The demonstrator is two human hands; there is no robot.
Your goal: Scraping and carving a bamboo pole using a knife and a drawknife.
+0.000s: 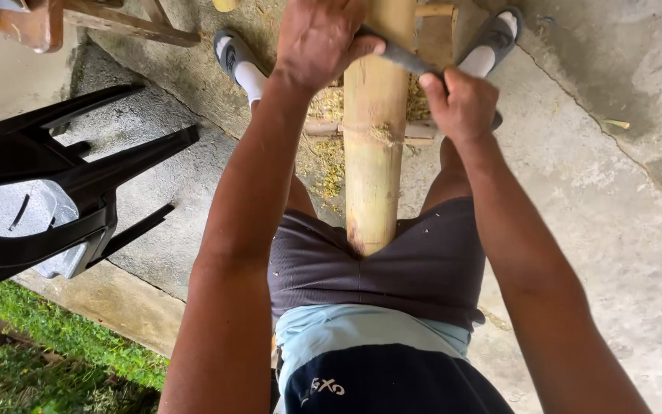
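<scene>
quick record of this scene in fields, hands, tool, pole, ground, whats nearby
left hand: gripping one end of the blade
right hand: gripping the other end
blade: dark, laid across the bamboo pole
bamboo pole: thick, yellow-tan, near end against the person's lap
wooden support: under the pole, between the feet
shavings: pale, scattered below the pole
floor: bare concrete
plastic chair: black, tipped, at left
grass: lower left

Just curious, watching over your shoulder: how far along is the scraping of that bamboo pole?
Done: shavings lie on the concrete. In hand: the left hand and right hand draw a blade across the bamboo pole. Left: the near stretch looks smooth and unscraped.
</scene>
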